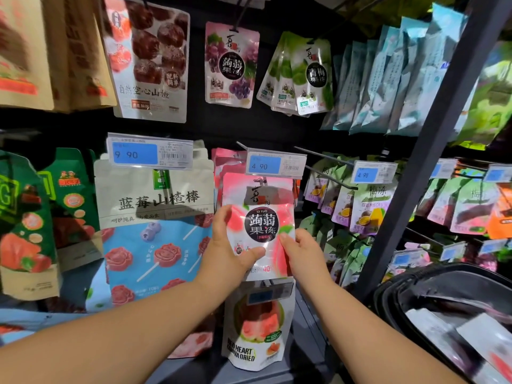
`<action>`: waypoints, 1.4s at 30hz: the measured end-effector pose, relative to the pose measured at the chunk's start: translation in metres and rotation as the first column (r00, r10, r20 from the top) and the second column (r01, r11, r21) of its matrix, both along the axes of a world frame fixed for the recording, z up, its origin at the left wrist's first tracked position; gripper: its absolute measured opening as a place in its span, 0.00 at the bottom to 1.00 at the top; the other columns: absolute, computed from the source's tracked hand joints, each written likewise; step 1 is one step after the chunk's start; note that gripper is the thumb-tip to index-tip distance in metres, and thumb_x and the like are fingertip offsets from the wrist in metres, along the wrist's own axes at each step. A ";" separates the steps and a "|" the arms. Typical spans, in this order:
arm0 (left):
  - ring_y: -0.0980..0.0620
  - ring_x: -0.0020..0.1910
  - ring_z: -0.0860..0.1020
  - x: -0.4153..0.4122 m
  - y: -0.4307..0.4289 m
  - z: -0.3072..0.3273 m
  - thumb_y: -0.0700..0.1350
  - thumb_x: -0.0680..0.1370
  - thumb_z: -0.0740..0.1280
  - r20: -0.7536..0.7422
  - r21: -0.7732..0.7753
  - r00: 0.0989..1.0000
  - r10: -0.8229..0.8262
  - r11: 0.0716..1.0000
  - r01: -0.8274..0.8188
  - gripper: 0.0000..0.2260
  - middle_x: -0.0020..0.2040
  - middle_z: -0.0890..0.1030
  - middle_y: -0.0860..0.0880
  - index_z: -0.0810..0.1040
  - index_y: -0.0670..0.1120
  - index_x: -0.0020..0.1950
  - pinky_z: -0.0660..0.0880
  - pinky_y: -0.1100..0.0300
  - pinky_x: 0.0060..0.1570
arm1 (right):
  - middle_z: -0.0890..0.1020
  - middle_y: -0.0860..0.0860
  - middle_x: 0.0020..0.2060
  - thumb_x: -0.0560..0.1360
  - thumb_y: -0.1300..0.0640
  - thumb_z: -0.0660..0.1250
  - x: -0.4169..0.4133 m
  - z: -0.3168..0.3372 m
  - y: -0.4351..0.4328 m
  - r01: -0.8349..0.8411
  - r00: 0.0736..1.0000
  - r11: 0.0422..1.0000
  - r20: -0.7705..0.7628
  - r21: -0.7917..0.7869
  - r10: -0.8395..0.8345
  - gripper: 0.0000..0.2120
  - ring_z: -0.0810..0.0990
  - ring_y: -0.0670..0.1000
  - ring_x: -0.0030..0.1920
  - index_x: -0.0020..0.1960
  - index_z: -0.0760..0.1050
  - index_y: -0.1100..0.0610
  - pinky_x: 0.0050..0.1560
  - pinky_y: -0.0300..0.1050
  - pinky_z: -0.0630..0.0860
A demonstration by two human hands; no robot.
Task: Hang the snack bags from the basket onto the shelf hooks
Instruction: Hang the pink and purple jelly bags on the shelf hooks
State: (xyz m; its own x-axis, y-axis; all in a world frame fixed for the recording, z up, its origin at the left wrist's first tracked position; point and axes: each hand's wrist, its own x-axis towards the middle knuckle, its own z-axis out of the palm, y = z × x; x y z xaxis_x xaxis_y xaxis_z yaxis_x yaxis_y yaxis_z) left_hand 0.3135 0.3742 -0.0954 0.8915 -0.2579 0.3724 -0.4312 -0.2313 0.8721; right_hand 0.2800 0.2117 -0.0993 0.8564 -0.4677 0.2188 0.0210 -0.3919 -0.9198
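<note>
Where the two bare arms meet at the middle of the frame, a glossy pink plastic snack bag with a peach print and a round black label [259,217] is held up flat against the shelf front. The left hand [227,250] grips its left edge, thumb pressed across the lower front and fingers curled behind. The right hand [299,253] pinches the lower right edge between thumb and fingers.

The bag's top sits just under a clear price holder with a blue 4.90 card [274,164]. From where I stand I cannot tell whether a hook passes through its hang hole. More pink bags of the same kind [227,162] hang behind it, a little toward the left. Just right of the price holder, two thin dark metal shelf hooks [329,177] jut out.

Beside the held bag on the left hangs a large white-and-blue bag printed with red flower lollipops [155,217], beneath a blue 9.90 price card [149,152]. Directly below the held bag is a white pouch showing cut red guava [256,328].

In the upper middle hang a pink-and-purple grape-print bag [231,65] and, to its right, a fan of green plum-print bags [304,76]. A dark grey metal upright [432,151] slants down the right side. At the lower right corner stands a black plastic basket [415,284], with pale flat packets [471,336] lying inside it, blurred.
</note>
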 end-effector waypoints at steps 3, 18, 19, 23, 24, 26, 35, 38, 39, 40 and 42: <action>0.56 0.67 0.66 0.007 0.000 -0.004 0.44 0.72 0.77 0.034 0.082 0.999 -0.003 0.997 0.001 0.39 0.69 0.67 0.54 0.59 0.55 0.76 0.60 0.64 0.62 | 0.72 0.54 0.34 0.81 0.53 0.63 0.002 -0.003 -0.002 0.010 1.000 0.999 -0.027 -0.039 -0.011 0.14 0.71 0.52 0.36 0.39 0.68 0.59 0.38 0.46 0.66; 0.46 0.58 0.72 -0.012 -0.013 -0.014 0.44 0.71 0.76 0.430 0.365 0.902 -0.024 0.919 -0.149 0.19 0.55 0.75 0.51 0.78 0.49 0.61 0.68 0.50 0.60 | 0.82 0.48 0.32 0.77 0.43 0.68 -0.022 0.003 -0.021 -0.009 0.997 0.987 -0.073 -0.161 -0.003 0.15 0.78 0.43 0.31 0.43 0.77 0.55 0.37 0.39 0.74; 0.48 0.58 0.72 -0.014 -0.016 -0.015 0.43 0.72 0.75 0.423 0.376 0.903 -0.071 0.921 -0.104 0.18 0.55 0.75 0.52 0.77 0.49 0.61 0.68 0.52 0.60 | 0.82 0.48 0.33 0.76 0.43 0.69 -0.024 0.004 -0.023 0.000 0.997 0.988 -0.078 -0.153 -0.012 0.13 0.79 0.43 0.32 0.43 0.77 0.53 0.38 0.40 0.75; 0.52 0.54 0.72 -0.023 -0.034 -0.016 0.41 0.74 0.73 0.403 0.378 0.887 -0.226 0.924 0.063 0.15 0.52 0.73 0.54 0.78 0.47 0.60 0.67 0.61 0.58 | 0.84 0.49 0.34 0.78 0.50 0.68 -0.036 0.012 -0.037 0.010 0.997 0.999 -0.070 -0.051 -0.014 0.10 0.81 0.45 0.33 0.42 0.76 0.54 0.37 0.39 0.73; 0.53 0.53 0.72 -0.026 -0.041 -0.016 0.41 0.75 0.72 0.395 0.371 0.885 -0.246 0.924 0.092 0.15 0.51 0.72 0.55 0.78 0.47 0.60 0.67 0.62 0.57 | 0.84 0.49 0.34 0.79 0.51 0.68 -0.041 0.014 -0.041 0.013 0.997 0.999 -0.073 -0.046 -0.016 0.10 0.81 0.46 0.33 0.42 0.76 0.55 0.37 0.39 0.74; 0.54 0.53 0.72 -0.032 -0.056 -0.016 0.42 0.75 0.72 0.376 0.354 0.885 -0.274 0.925 0.137 0.15 0.51 0.71 0.55 0.77 0.48 0.61 0.68 0.61 0.57 | 0.83 0.48 0.33 0.79 0.52 0.67 -0.051 0.020 -0.052 0.024 0.995 0.998 -0.094 -0.060 -0.030 0.11 0.80 0.45 0.32 0.41 0.75 0.57 0.36 0.37 0.74; 0.52 0.57 0.72 -0.062 -0.151 -0.036 0.49 0.79 0.68 0.203 0.422 0.862 -0.465 0.836 0.352 0.13 0.55 0.74 0.51 0.76 0.49 0.62 0.67 0.61 0.56 | 0.84 0.50 0.34 0.77 0.49 0.69 -0.107 0.032 -0.124 0.199 0.926 0.941 -0.261 -0.274 -0.272 0.14 0.80 0.48 0.34 0.37 0.76 0.55 0.43 0.45 0.77; 0.48 0.62 0.71 -0.078 -0.184 -0.048 0.54 0.78 0.67 0.244 0.516 0.756 -0.608 0.741 0.429 0.14 0.57 0.75 0.50 0.77 0.49 0.60 0.65 0.58 0.60 | 0.82 0.51 0.31 0.77 0.49 0.69 -0.137 0.033 -0.154 0.262 0.879 0.909 -0.308 -0.324 -0.364 0.14 0.77 0.49 0.31 0.37 0.74 0.56 0.37 0.43 0.75; 0.49 0.64 0.69 -0.085 -0.193 -0.050 0.56 0.78 0.66 0.254 0.561 0.707 -0.660 0.696 0.448 0.15 0.60 0.74 0.51 0.76 0.50 0.61 0.64 0.56 0.63 | 0.81 0.50 0.30 0.77 0.50 0.70 -0.148 0.034 -0.164 0.298 0.870 0.904 -0.302 -0.308 -0.390 0.14 0.77 0.48 0.30 0.39 0.76 0.58 0.35 0.41 0.75; 0.50 0.66 0.66 -0.090 -0.200 -0.052 0.58 0.79 0.65 0.251 0.610 0.660 -0.708 0.645 0.460 0.16 0.62 0.73 0.53 0.75 0.51 0.63 0.62 0.53 0.67 | 0.80 0.49 0.30 0.77 0.51 0.70 -0.159 0.034 -0.174 0.333 0.864 0.903 -0.297 -0.272 -0.408 0.13 0.77 0.46 0.29 0.40 0.77 0.60 0.33 0.39 0.75; 0.53 0.70 0.62 -0.099 -0.213 -0.056 0.60 0.79 0.62 0.238 0.693 0.576 -0.782 0.552 0.463 0.17 0.65 0.71 0.55 0.73 0.53 0.65 0.54 0.50 0.73 | 0.81 0.48 0.30 0.78 0.53 0.70 -0.182 0.033 -0.192 0.393 0.848 0.896 -0.297 -0.207 -0.440 0.12 0.79 0.44 0.30 0.41 0.77 0.60 0.33 0.38 0.75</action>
State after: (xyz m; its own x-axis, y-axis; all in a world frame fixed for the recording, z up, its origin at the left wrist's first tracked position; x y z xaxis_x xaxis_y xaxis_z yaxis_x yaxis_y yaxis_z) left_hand 0.2141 0.1614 -0.1519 0.1433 -0.9471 0.2871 -0.9430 -0.0427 0.3299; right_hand 0.0982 0.0198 -0.0658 0.6203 -0.7830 0.0467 -0.4646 -0.4148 -0.7824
